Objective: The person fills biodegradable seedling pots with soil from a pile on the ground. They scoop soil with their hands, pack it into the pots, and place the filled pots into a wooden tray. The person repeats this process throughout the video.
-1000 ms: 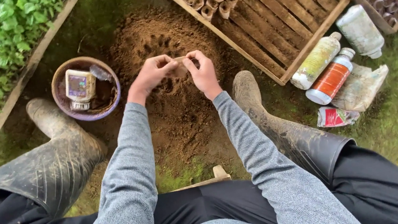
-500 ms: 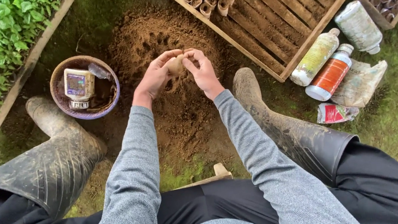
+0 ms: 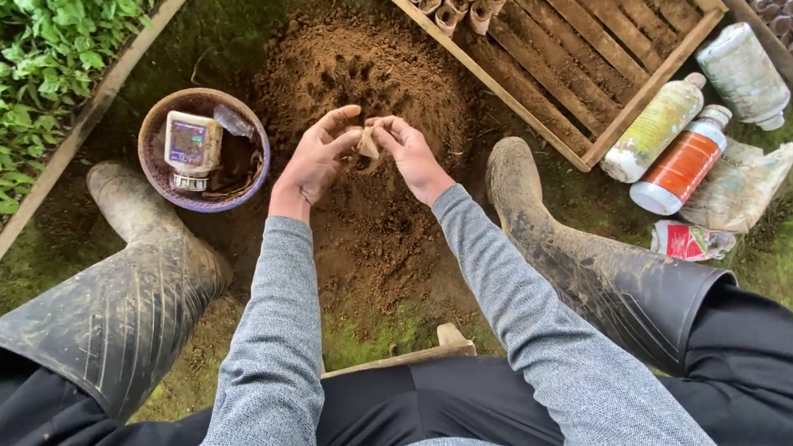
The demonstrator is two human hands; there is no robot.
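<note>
Both hands meet over the soil heap, left hand and right hand pinching a small tan pot between fingertips. Since earlier it looks flatter. The bowl sits at nine o'clock, the crate at two.

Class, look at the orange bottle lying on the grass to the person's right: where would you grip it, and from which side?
Grip the orange bottle around the middle of its body, coming from above. It lies on its side, cap up-right. A pale bottle lies alongside on one side and a crumpled bag on the other, so the sides are crowded; only the top is free.
</note>
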